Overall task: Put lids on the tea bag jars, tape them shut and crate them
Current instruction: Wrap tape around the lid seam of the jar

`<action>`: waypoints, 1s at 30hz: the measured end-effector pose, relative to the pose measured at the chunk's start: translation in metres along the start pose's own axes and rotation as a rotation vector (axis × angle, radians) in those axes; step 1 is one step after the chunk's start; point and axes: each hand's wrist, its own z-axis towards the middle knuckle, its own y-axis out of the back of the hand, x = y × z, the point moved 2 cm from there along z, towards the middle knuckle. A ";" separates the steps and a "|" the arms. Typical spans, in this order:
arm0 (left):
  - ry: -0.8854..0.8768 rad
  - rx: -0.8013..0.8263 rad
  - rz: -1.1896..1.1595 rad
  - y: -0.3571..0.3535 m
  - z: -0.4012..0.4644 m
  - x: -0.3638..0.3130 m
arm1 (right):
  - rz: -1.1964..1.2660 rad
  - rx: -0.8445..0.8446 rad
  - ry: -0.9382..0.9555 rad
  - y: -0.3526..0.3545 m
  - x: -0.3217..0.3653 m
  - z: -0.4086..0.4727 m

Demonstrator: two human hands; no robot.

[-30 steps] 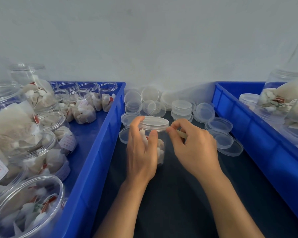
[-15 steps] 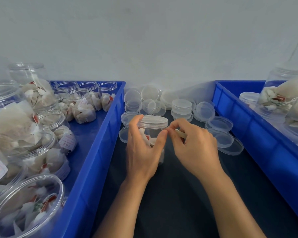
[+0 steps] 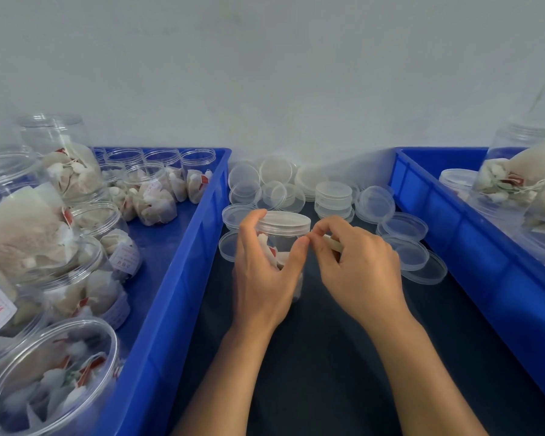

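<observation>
A clear tea bag jar (image 3: 280, 243) with a translucent lid (image 3: 285, 222) on top stands on the dark table in the middle. My left hand (image 3: 261, 272) grips the jar from the near side, thumb and fingers curled round it below the lid. My right hand (image 3: 356, 265) is just right of the jar, its fingertips pinched together at the lid's edge next to my left thumb. A pale strip (image 3: 334, 243), seemingly tape, shows between its fingers. Loose lids (image 3: 332, 196) lie in stacks behind the jar.
The blue crate (image 3: 177, 278) on the left holds several open jars of tea bags (image 3: 151, 196). Another blue crate (image 3: 472, 247) on the right holds lidded jars (image 3: 523, 174). A white wall rises close behind. More lids (image 3: 406, 243) lie right of my right hand.
My left thumb has shifted right along the jar toward my right fingertips. The jar and my right hand have hardly moved.
</observation>
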 end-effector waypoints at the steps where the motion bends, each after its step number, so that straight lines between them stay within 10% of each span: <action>1: 0.005 -0.001 -0.002 0.000 0.000 0.000 | -0.001 -0.002 0.000 0.000 0.000 0.000; 30: 0.040 -0.060 -0.052 0.002 0.001 -0.005 | 0.203 0.108 -0.047 -0.001 0.000 0.002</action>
